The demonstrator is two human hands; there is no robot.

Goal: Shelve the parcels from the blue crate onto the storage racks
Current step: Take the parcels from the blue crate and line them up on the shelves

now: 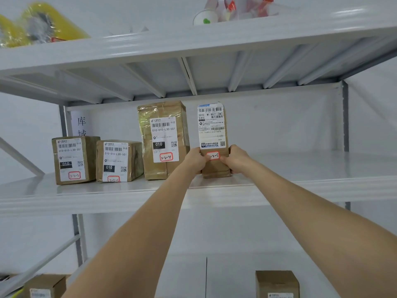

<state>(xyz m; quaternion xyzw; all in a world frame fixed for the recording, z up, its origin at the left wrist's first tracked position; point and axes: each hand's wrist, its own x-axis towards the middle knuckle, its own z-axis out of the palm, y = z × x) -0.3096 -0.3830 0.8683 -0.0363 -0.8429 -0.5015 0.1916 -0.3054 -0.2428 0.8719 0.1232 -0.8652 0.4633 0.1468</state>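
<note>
While my arms reach up to the middle shelf [300,168], a yellow wrapped bundle [43,24] lies far left on the shelf above, and a small carton [46,286] sits far left on the level below. On the middle shelf a squat brown box [74,160] stands at the left end, with a second low box [119,161] just beside it. Next comes a taller taped parcel [164,139], whose red-edged sticker reads 3-2-4.

My left hand [196,159] follows, fingers curled round the left side of the narrow parcel [212,134] and thumb on its front by the sticker. That narrow parcel stands upright with its base on the middle shelf, just right of the taller one, its white shipping label facing me. Above it, on the top shelf, a white cup [205,17] lies among crumpled wrappers.

My right hand [235,159] grips the parcel's right side the same way, so it is clasped between both hands. Lower right, another brown box [277,283] stands on the bottom level.
</note>
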